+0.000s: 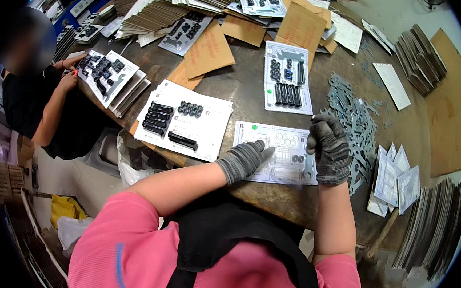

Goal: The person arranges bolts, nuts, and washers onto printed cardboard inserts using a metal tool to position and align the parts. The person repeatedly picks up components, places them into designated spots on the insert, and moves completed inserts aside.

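Note:
In front of me lies a white printed card with a clear plastic layer over it, hexagon outlines and a green dot. A small open-ended wrench and a couple of dark nuts rest on its right side. My left hand, in a grey striped knit glove, lies on the card's left part with its fingers stretched out. Over the card's right edge, my gloved right hand is closed in a pinch; what it holds, if anything, cannot be made out. Beside it spreads a pile of loose wrenches.
Beyond the card lies a filled card of bolts and nuts. A stack of white cards bearing black bolts stands left. Clear plastic trays lie right; cardboard sheets cover the far side. Another person works at far left.

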Available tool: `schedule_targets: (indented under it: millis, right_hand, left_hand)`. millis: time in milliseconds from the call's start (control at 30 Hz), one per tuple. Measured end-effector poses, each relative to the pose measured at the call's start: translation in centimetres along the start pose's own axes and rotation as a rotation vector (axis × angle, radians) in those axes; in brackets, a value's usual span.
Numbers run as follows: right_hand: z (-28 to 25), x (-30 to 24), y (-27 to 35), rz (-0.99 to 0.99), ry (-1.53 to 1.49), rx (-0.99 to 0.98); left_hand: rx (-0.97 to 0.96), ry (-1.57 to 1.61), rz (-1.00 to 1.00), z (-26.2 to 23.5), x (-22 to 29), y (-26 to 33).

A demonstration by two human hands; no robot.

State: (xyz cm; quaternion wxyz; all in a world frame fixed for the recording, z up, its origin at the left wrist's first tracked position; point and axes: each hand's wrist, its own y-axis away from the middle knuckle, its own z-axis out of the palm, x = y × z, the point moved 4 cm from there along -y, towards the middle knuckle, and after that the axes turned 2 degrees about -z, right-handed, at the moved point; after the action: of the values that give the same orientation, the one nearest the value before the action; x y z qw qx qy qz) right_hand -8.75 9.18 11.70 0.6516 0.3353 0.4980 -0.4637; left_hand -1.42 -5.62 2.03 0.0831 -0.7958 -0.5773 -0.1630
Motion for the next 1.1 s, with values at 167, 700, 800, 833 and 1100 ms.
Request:
schedule_targets:
  millis: [167, 700, 800, 833, 1100]
  right_hand:
    - [2.2, 2.8, 1.2, 0.192, 0.108, -0.152]
    - [21.7, 12.8, -2.2, -0.628, 1.576, -0.824]
    - [21.8, 13.0, -1.9, -0.554, 1.526, -0.887]
    - [21.5, 13.3, -2.3, -0.559, 1.473, -0.898]
    - [18.9, 13.2, -4.2, 0.228, 0.748, -0.649]
  left_hand:
    - [0.289, 0.638, 0.054, -5.1, -3.2, 3.2]
    - [0.032, -0.117, -0.601, -10.6, -15.1, 10.1]
    - [-0.066, -0.235, -0.628, -9.9, -15.4, 9.9]
    - [-0.065, -0.22, -0.628, -10.2, -15.4, 10.0]
    - [0.147, 0.057, -0.462, -12.0, -16.4, 11.7]
